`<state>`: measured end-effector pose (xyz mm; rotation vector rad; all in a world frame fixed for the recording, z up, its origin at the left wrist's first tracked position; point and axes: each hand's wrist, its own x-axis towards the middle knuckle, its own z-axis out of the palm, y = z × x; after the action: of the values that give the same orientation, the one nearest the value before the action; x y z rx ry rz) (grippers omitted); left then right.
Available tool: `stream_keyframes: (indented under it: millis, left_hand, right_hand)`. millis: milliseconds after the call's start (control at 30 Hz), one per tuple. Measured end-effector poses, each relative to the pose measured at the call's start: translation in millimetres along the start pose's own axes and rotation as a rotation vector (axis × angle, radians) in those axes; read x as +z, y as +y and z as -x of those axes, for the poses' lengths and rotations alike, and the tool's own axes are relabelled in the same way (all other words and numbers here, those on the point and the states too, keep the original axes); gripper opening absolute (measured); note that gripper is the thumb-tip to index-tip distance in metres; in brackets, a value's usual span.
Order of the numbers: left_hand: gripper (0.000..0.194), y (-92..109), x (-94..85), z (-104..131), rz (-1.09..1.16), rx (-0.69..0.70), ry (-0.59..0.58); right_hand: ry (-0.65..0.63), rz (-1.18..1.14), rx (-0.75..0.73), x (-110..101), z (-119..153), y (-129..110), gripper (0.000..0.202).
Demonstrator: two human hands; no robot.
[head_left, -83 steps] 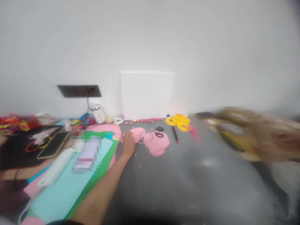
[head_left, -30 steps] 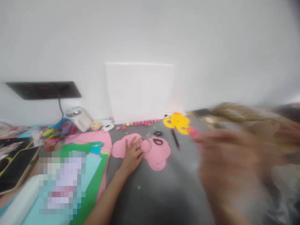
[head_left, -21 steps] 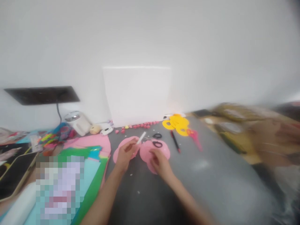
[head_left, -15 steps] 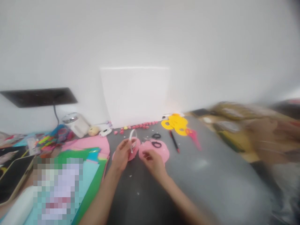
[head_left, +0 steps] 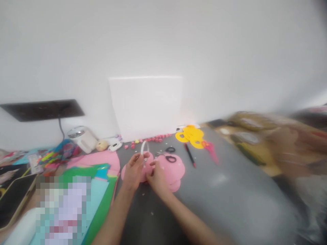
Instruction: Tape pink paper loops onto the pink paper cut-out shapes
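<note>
My left hand (head_left: 135, 170) is closed in a pinch on a white looped strip (head_left: 144, 147), which curls up above the fingertips. Just right of it, my right hand (head_left: 157, 178) has its fingers bent in towards the strip's lower end. Whatever lies between its fingertips is too small to make out. Under both hands are pink scalloped cutouts (head_left: 175, 169), one on the left partly covered by my fingers. Black-handled scissors (head_left: 170, 158) lie open on the right-hand pink piece, blades pointing left.
Right of the cutouts lie a black-and-red pen (head_left: 190, 155), pink scissors (head_left: 211, 151) and yellow cutouts (head_left: 191, 133). Small pink pieces (head_left: 158, 138) line the back edge below a white board (head_left: 148, 105). Coloured sheets (head_left: 100, 190) are stacked at left. A person (head_left: 288, 149) is at far right.
My right hand has moved left, close to my left hand and the white strip. More of the right-hand pink cutouts now shows. The left hand keeps its hold.
</note>
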<state>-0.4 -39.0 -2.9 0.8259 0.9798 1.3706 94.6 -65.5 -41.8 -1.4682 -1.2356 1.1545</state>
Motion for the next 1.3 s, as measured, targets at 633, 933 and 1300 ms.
stream_keyframes:
  millis: [633, 933, 1300]
  left_hand:
    - [0.018, -33, -18.6, -7, -1.645, 0.754, -0.128]
    - [0.041, -45, 6.7, 19, -1.56, 0.841, -0.661]
    - [0.021, -19, 6.0, 17, -0.835, 0.372, -0.262]
  right_hand:
    - [0.108, 0.705, -0.308, -78, -19, 37, 0.052]
    - [0.046, 0.428, -0.276, -99, -12, 41, 0.055]
    - [0.102, 0.045, -0.305, -103, -5, 25, 0.026]
